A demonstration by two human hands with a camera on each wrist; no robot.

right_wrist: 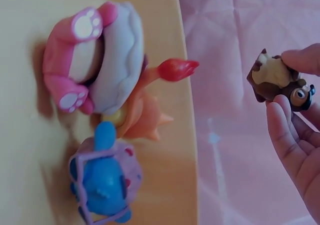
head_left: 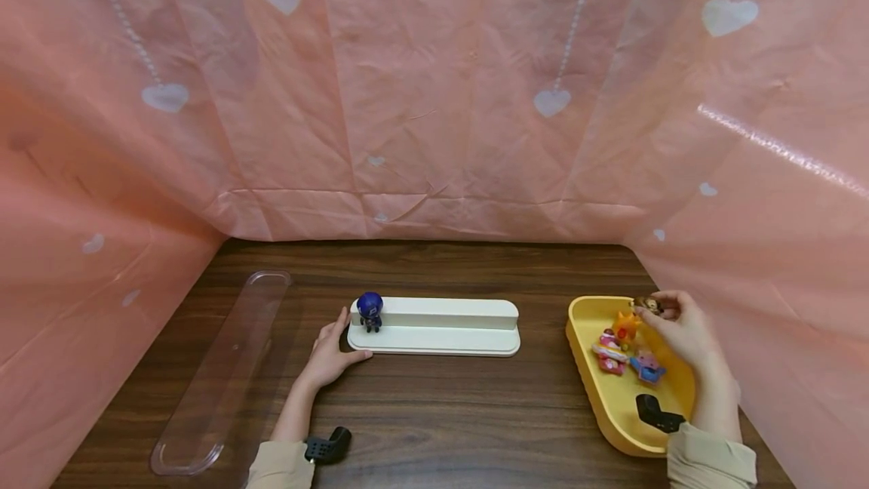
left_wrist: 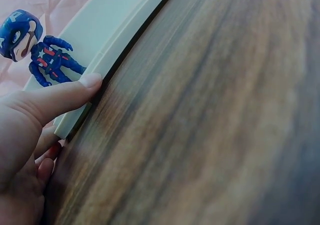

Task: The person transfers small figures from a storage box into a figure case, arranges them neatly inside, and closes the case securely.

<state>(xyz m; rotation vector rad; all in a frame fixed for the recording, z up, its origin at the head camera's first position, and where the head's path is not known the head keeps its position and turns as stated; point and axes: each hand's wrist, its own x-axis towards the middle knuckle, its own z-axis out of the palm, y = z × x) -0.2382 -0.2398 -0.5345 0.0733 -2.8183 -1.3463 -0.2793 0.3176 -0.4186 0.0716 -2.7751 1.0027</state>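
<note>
My left hand (head_left: pixel 330 358) holds the left end of a white two-step display stand (head_left: pixel 437 339), thumb on its front edge and fingers round the end. A blue-helmeted superhero figurine (head_left: pixel 370 309) stands at that end, close by the thumb (left_wrist: pixel 90 81) in the left wrist view. Over the far right part of a yellow tray (head_left: pixel 614 421), my right hand (head_left: pixel 689 332) pinches a small brown and cream animal figurine (right_wrist: pixel 274 76) between thumb and fingers. It lies tipped sideways in the right wrist view, its big round eye showing.
Inside the tray lie a pink figurine with a white ring (right_wrist: pixel 122 60), an orange spiky figurine (head_left: pixel 625 328) and a blue and pink figurine (head_left: pixel 647 367). A long clear plastic cover (head_left: pixel 231 368) rests at the left. Pink cloth (head_left: pixel 434 134) surrounds the wooden table.
</note>
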